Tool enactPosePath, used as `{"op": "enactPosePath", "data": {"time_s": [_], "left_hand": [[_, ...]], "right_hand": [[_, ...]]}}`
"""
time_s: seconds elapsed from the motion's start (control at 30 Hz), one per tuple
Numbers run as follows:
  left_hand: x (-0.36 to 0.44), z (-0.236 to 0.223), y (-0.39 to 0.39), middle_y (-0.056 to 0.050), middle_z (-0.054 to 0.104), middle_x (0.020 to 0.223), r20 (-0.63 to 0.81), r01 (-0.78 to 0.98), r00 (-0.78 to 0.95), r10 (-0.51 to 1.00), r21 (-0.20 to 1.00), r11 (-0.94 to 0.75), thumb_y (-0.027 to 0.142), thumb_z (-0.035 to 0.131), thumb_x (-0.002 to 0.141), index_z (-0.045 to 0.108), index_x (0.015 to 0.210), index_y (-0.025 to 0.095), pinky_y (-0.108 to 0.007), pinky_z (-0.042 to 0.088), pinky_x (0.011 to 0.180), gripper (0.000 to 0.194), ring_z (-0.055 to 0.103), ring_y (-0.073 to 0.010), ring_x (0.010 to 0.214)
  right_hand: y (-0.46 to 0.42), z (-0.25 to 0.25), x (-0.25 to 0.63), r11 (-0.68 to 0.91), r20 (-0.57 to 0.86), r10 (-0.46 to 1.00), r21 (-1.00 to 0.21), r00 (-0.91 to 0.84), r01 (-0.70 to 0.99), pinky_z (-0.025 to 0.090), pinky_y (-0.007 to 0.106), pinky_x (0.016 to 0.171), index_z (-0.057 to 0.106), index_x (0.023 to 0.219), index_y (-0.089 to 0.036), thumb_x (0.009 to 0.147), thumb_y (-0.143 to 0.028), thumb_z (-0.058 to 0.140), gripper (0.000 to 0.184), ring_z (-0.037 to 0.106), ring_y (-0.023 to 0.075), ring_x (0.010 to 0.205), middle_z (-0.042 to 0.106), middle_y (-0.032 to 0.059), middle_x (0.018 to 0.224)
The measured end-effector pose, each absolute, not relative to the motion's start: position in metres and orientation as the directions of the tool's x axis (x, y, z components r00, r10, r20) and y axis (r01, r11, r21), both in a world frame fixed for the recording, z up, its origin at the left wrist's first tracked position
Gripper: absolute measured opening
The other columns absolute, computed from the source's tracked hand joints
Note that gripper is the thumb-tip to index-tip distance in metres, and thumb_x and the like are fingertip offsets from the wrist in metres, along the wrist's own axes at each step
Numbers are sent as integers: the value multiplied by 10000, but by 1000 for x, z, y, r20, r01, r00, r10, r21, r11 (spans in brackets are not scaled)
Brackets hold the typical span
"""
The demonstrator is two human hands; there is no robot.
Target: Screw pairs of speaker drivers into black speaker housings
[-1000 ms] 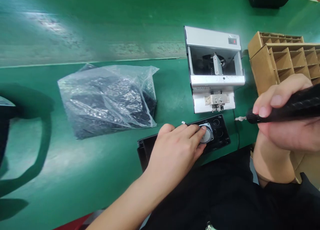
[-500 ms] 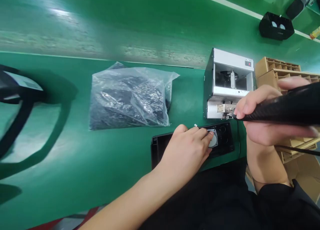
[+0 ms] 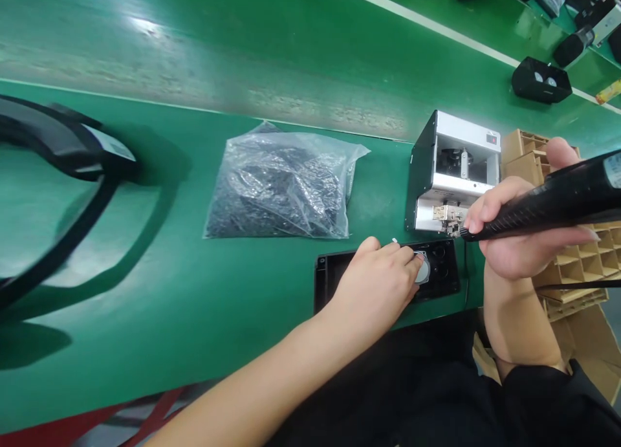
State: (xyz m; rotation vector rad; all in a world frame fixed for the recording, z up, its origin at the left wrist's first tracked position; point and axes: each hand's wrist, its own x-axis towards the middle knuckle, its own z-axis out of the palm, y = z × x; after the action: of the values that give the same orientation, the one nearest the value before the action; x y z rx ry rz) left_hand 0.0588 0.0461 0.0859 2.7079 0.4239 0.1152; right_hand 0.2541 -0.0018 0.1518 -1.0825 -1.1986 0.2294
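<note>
On the green counter (image 3: 145,317), a plastic bag of black parts (image 3: 279,182) lies well left of a white screw feeder (image 3: 453,169), a small red switch (image 3: 492,138) on top. The right hand (image 3: 524,240) clenches its fingers round a black electric screwdriver (image 3: 557,201), tip at the feeder's front, a white label (image 3: 614,170) unreadable. The left hand (image 3: 373,292) presses a round metal disc (image 3: 423,271) in a black panel (image 3: 330,275) near the counter's edge, fingers on it, not gripping. Cardboard dividers (image 3: 577,266) sit right, beyond the edge; open counter spreads left.

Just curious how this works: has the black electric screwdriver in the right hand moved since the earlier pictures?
Yes. The black electric screwdriver has moved toward the silver box-shaped screw feeder: its tip, clear before, now reaches the feeder's front.
</note>
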Motion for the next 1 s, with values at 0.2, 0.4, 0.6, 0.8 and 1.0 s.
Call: {"op": "enactPosePath", "data": {"time_s": [0.2,0.4,0.6,0.8,1.0], "left_hand": [[58,82,46,-57,830,1031,38,255,956,292,387,-886,314,791,998,783,1143,177,-419,327,761,200,740,-251,935],[57,83,48,-51,844,1038,47,253,954,296,402,-880,295,793,990,789,1139,184,-414,325,739,186,752,-257,921],[57,82,50,-41,858,1064,76,250,949,307,414,-875,291,799,990,795,1157,178,-423,327,715,201,771,-270,914],[57,83,48,-51,864,1113,62,254,950,307,419,-871,273,754,1026,800,1157,180,-438,364,729,166,779,-259,920],[57,85,48,-49,864,1105,47,261,951,306,413,-873,295,759,1034,797,1176,183,-438,364,740,185,780,-263,932]], "right_hand": [[-30,170,230,444,447,662,-881,602,166,544,299,381,721,1211,-341,894,-865,639,618,540,152,383,673,-61,641],[-21,128,228,532,508,617,-832,601,156,519,277,362,705,1276,-330,951,-897,471,694,527,138,379,647,-56,652],[-13,109,232,468,478,678,-866,559,174,498,296,337,639,1370,-324,898,-956,477,805,510,153,359,630,-67,618],[-12,106,237,451,439,708,-884,553,124,511,319,343,649,1345,-294,887,-950,518,811,527,164,363,643,-56,621],[-12,100,238,479,457,691,-870,560,119,512,313,351,605,1383,-340,916,-939,475,771,537,166,372,660,-64,645]]}}
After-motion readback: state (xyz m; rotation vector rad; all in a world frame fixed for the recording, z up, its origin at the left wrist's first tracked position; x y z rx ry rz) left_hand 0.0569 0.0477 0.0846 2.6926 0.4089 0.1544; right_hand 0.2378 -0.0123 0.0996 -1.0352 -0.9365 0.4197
